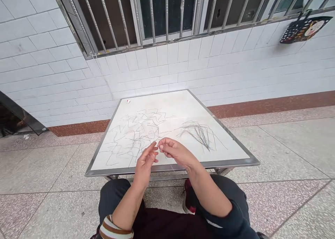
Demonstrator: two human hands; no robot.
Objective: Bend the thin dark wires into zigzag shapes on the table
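My right hand (174,151) is closed in a pinch above the near part of the white table (167,101). A thin wire, only faintly visible, seems to run from its fingertips. Close beside it, almost touching, my left hand (147,159) has its thumb pressed toward curled fingers; what lies between them is too small to make out. Beyond and left of my hands, many thin bent wires (141,132) lie scattered in loose zigzags. On the right side, a bunch of straighter dark wires (201,136) fans out, gathered tighter at its near end.
A small white and red scrap (128,101) sits at the table's far left corner. A metal rim (227,132) edges the tabletop. Behind stands a white tiled wall (157,66) with a barred window; a dotted bag (303,29) hangs at right. My knees are under the near edge.
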